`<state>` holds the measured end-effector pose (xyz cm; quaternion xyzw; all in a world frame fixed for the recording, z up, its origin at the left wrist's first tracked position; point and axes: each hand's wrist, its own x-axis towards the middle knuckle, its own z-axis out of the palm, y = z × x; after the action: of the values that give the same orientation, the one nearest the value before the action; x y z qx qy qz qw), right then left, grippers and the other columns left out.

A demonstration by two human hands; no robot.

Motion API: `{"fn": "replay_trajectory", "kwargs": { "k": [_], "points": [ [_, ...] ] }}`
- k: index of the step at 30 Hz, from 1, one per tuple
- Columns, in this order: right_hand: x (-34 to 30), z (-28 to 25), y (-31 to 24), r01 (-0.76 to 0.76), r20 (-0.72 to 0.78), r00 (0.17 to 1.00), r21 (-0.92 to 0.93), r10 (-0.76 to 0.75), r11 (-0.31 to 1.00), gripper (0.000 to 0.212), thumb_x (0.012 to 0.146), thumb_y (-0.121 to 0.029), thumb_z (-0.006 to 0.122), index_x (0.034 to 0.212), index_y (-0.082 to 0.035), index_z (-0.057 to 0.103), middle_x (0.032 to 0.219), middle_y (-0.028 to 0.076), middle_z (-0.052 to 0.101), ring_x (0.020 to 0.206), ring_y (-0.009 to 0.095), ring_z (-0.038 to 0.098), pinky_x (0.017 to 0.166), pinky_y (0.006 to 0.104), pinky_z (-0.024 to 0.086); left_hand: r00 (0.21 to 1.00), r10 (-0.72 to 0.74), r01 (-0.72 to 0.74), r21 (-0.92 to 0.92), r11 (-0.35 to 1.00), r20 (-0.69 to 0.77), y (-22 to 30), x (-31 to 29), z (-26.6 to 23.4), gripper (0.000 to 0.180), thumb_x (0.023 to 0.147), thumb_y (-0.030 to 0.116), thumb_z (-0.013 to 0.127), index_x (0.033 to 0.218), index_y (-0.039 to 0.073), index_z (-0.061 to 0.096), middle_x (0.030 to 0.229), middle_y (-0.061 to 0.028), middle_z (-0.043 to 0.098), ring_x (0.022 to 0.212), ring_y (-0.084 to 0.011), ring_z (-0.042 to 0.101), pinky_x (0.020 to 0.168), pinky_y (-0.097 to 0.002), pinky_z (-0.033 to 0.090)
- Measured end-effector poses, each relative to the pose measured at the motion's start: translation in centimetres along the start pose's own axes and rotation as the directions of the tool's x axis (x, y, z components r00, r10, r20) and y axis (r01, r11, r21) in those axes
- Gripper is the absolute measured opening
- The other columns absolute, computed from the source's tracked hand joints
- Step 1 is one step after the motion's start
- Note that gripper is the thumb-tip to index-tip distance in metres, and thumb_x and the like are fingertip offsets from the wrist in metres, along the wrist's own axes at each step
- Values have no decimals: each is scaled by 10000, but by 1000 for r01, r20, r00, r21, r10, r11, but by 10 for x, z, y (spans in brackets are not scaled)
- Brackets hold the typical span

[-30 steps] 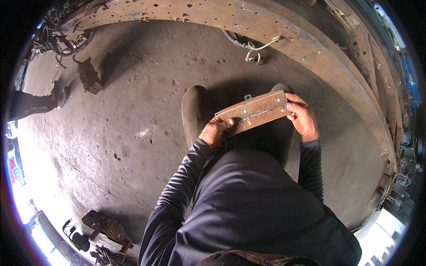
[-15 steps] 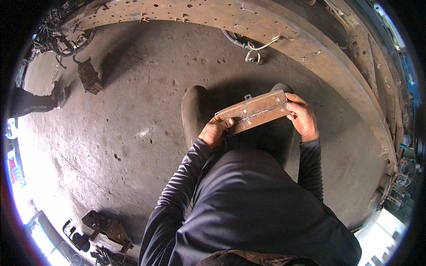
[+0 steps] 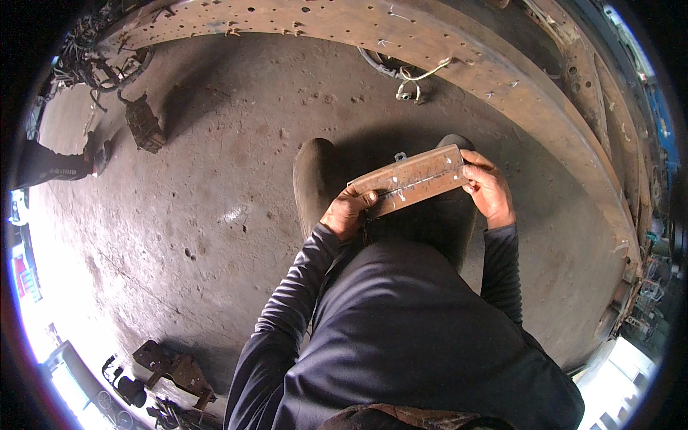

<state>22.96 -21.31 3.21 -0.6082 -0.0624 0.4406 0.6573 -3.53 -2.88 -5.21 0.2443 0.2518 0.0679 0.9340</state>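
A brownish, rust-toned metal bar [image 3: 414,182] with an angled, box-like profile lies across my lap, held between both hands. A dark line runs lengthwise along it, with small white marks and dark spots on its faces. My left hand [image 3: 347,211] grips the left end, thumb on top and fingers hidden beneath. My right hand [image 3: 489,188] is closed round the right end, its fingers bent at the edge. The bar tilts slightly, its right end farther from me. A small metal loop [image 3: 400,156] shows just past its far edge.
A long rusty beam with holes [image 3: 473,54] curves across the far side and right. A hose with a pale wire [image 3: 408,79] hangs under it. Dark metal parts [image 3: 145,123] lie far left, near another person's leg [image 3: 54,163]. More brackets [image 3: 175,369] rest at lower left.
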Motion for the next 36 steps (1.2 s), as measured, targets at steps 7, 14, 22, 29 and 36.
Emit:
{"fn": "replay_trajectory", "kwargs": {
  "k": [7,14,22,29,36],
  "points": [
    [-1,-1,-1,-14,23,1000,-1,14,1000,262,871,-104,745,1132,-91,744,863,-37,653,682,48,499,600,230,394,1000,15,-15,-6,1000,13,0,1,1,446,909,166,746,1311,34,605,1246,-73,687,1128,-200,639,1036,-363,492],
    [-1,2,-2,-5,5,1000,5,5,1000,283,843,-92,740,1123,-52,732,892,-11,664,677,52,498,579,214,394,1000,9,-9,-5,1000,-13,-2,2,-3,461,898,170,760,1312,39,605,1243,-69,686,1127,-206,642,1033,-372,498],
    [-1,1,-2,-3,16,1000,6,3,1000,280,849,-89,731,1126,-46,727,906,-14,655,686,54,493,581,216,394,1000,2,-2,-3,1000,-25,0,1,1,449,884,205,782,1278,61,622,1207,-62,698,1105,-200,651,1009,-369,516],
    [-2,2,-2,-5,-4,1000,-14,5,1000,285,859,-79,714,1141,-44,716,909,-11,647,694,56,494,589,218,395,999,39,-39,34,999,1,-1,2,0,412,921,205,740,1276,34,619,1187,-65,699,1056,-180,660,967,-350,536],
    [-7,8,-7,-10,-7,1000,-34,10,999,316,868,-93,704,1173,-12,696,907,-12,623,726,55,490,607,220,379,999,37,-34,70,997,-35,8,-3,15,369,965,160,666,1291,3,594,1171,-76,687,1033,-177,660,950,-342,538]
  ]
}}
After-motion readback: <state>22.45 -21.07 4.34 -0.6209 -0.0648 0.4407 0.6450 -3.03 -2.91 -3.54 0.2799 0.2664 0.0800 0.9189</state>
